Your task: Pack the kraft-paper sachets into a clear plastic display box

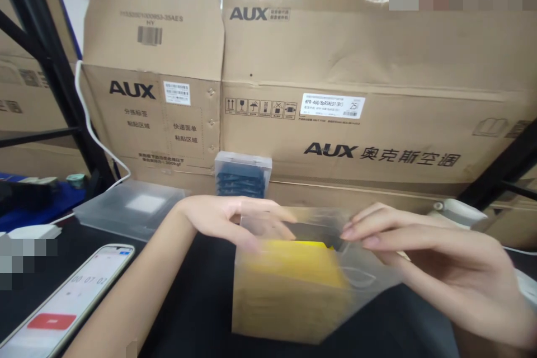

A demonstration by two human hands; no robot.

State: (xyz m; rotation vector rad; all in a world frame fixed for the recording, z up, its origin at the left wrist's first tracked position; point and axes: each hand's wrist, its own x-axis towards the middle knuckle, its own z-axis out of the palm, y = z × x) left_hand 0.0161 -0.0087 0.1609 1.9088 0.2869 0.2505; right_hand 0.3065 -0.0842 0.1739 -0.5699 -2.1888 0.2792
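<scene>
A translucent plastic container (289, 313) stands in front of me, with a stack of flat yellow items (293, 263) showing through its wall. Its edges are blurred, and I cannot tell whether it is a stiff box or a bag. My left hand (235, 221) grips the upper left rim, thumb towards me and fingers reaching over the opening. At the upper right, my right hand (423, 251) pinches the container's flared clear side between thumb and fingers. That side slants out to the right, away from the yellow stack.
A clear box with dark blue packets (241, 176) stands behind. Left of it lies a flat translucent case (130, 207). A phone with a timer (71, 302) rests on the black table at left. Large cardboard boxes (272, 134) wall the back; a white cylindrical object (459, 212) sits at right.
</scene>
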